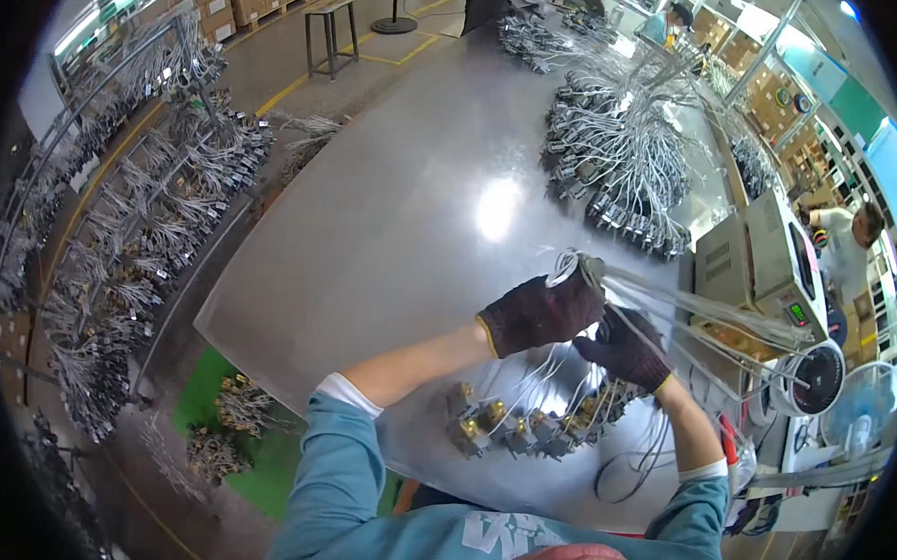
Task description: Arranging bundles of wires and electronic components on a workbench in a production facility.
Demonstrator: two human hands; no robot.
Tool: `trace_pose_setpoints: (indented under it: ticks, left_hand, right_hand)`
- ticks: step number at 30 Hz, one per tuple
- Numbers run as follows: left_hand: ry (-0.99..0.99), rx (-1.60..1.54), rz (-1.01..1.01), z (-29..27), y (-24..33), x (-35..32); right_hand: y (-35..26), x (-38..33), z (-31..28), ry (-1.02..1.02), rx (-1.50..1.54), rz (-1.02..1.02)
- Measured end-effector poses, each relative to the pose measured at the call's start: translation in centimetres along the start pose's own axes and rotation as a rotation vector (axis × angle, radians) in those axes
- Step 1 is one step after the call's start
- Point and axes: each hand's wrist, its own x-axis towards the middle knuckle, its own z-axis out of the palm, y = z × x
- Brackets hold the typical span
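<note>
My left hand (540, 311), in a dark knit glove, is closed around a bundle of white cables (670, 305) held up over the grey steel table (386, 213). My right hand (624, 349), also gloved, grips the same bundle just below and to the right. The cables run right toward a round reel (815, 376). Their lower ends hang down to several brass and grey connectors (515, 427) lying on the table near its front edge.
A large heap of finished cable harnesses (619, 162) lies at the table's far right, more at the far end (533, 36). Grey test box (758, 261) at right. Rack hung with harnesses (126, 224) at left. Stool (330, 30) beyond. A person (847, 238) at right.
</note>
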Motion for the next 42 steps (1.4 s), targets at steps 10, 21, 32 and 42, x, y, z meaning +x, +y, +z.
trace_pose_setpoints:
  ticks: [10, 21, 32, 42]
  left_hand:
    - [-0.623, -0.511, -0.246, -1.0, -3.8, 1.5]
    - [-0.733, -0.588, -0.27, 1.3, -0.3, -2.0]
    - [-0.635, -0.74, -0.489, 4.5, 2.5, -4.0]
    - [-0.545, -0.701, -0.5, 4.1, 4.3, -4.6]
  right_hand:
    - [7.6, 11.3, -7.6, 0.56, -0.215, 0.017]
    - [7.1, 9.7, 3.5, 0.405, -0.598, -0.147]
    - [10.5, 19.5, 2.3, 0.488, -0.589, 0.118]
    - [6.5, 10.6, 7.3, 0.732, -0.35, -0.321]
